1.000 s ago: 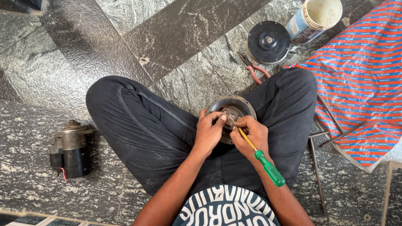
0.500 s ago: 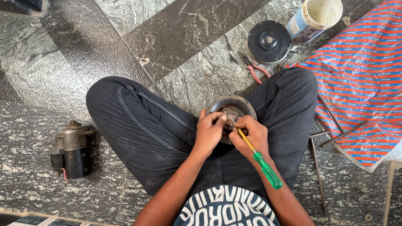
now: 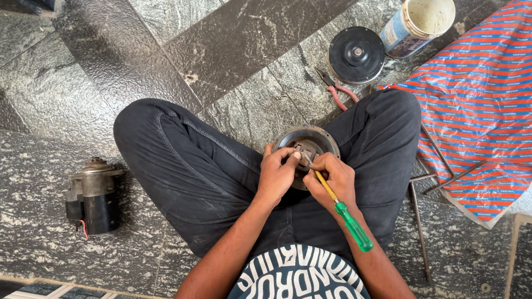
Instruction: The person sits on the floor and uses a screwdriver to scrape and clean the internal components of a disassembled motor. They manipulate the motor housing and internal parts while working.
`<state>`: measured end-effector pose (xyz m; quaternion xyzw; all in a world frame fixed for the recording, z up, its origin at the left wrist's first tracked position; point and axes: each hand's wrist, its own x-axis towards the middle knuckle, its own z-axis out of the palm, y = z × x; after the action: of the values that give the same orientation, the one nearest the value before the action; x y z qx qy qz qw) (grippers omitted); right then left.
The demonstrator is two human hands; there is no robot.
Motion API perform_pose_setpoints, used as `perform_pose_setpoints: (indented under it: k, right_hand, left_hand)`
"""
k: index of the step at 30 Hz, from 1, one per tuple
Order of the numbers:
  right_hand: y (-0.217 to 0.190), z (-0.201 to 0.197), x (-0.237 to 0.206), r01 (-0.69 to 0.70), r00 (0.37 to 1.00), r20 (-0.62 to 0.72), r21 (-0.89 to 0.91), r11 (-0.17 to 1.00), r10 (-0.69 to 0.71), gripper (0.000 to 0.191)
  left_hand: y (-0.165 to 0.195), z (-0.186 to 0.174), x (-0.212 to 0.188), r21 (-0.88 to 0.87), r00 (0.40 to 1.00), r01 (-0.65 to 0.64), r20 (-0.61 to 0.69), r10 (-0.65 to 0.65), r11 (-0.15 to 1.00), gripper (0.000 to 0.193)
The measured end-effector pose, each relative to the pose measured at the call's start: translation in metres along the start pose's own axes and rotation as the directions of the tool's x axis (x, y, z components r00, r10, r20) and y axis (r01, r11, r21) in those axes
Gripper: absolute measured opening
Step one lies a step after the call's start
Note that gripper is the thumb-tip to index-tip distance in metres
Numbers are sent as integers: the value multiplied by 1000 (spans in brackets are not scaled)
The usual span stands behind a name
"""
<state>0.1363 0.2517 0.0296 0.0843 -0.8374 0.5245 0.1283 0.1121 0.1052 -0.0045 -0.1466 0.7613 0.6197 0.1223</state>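
Left hand (image 3: 277, 173) pinches the round metal housing (image 3: 309, 141) on the lap. Right hand (image 3: 334, 179) grips the green-handled screwdriver (image 3: 344, 212), tip inside. Risk: tip slips from the unclamped housing and jabs the left fingers.

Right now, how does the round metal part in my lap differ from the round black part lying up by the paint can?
The round metal housing is grey, open-faced and cupped, with small parts showing inside; the black disc is dark and closed, with a hub at its centre. The housing sits on the lap, steadied by the left hand while the right hand holds a green-handled screwdriver to it; the disc lies untouched on the stone floor. Both are round.
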Motion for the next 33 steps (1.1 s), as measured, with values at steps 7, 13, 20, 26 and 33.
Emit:
perform_pose_setpoints:
  k: [7, 13, 20, 26, 33]
  right_hand:
    - [0, -1, -1, -18, 1000, 18, 19, 1000, 17, 18]
    - [-1, -1, -1, -20, 1000, 20, 30, 999, 20, 18]
    - [-2, -1, -1, 16, 1000, 2, 13, 1000, -16, 17]
    - [-1, 0, 0, -18, 1000, 4, 16, 1000, 18, 16]
    - [0, 0, -1, 2, 1000, 6, 16, 1000, -2, 17]
  left_hand:
    - [-2, 1, 0, -13, 1000, -12, -3, 12, 1000, 22]
    - [0, 0, -1, -19, 1000, 7, 16, -7, 1000, 22]
    - [2, 0, -2, -23, 1000, -13, 10, 13, 1000, 22]
    - [1, 0, 0, 2, 1000, -13, 8, 13, 1000, 21]
    - [-1, 0, 0, 10, 1000, -7, 2, 7, 1000, 22]
